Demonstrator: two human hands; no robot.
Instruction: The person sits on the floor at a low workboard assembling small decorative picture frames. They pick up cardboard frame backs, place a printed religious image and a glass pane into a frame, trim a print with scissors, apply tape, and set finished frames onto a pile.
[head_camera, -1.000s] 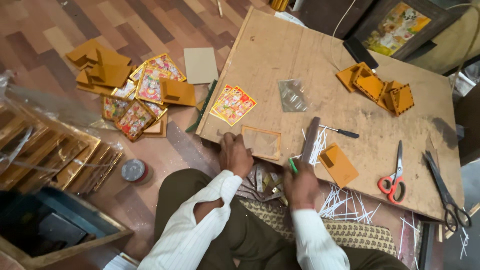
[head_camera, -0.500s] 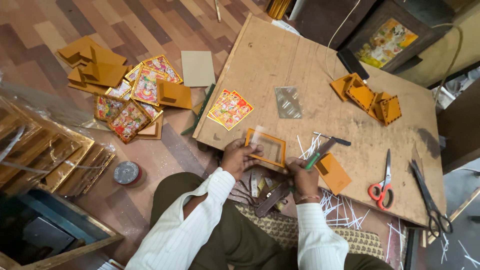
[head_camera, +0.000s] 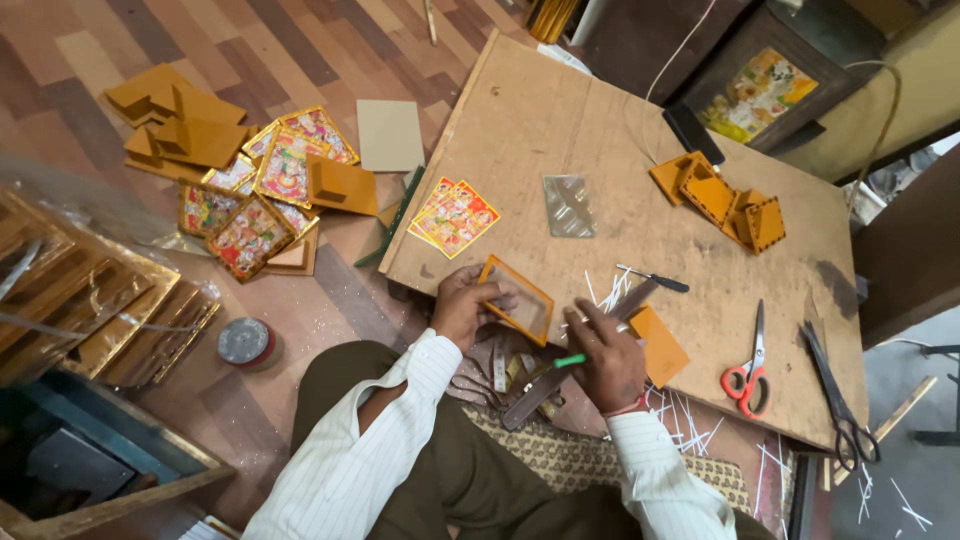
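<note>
I think the trick here is to keep the small orange frame (head_camera: 516, 298) steady and flat on the wooden board (head_camera: 560, 120) so nothing slips. My left hand (head_camera: 464, 305) curls round the frame's near edge, fingers bent and pinching it. My right hand (head_camera: 608, 352) is closed round a green-handled tool (head_camera: 570, 360), just beside the frame. A flat orange card (head_camera: 657, 345) lies under my right fingers. Red scissors (head_camera: 748, 372) sit farther out past my right hand.
</note>
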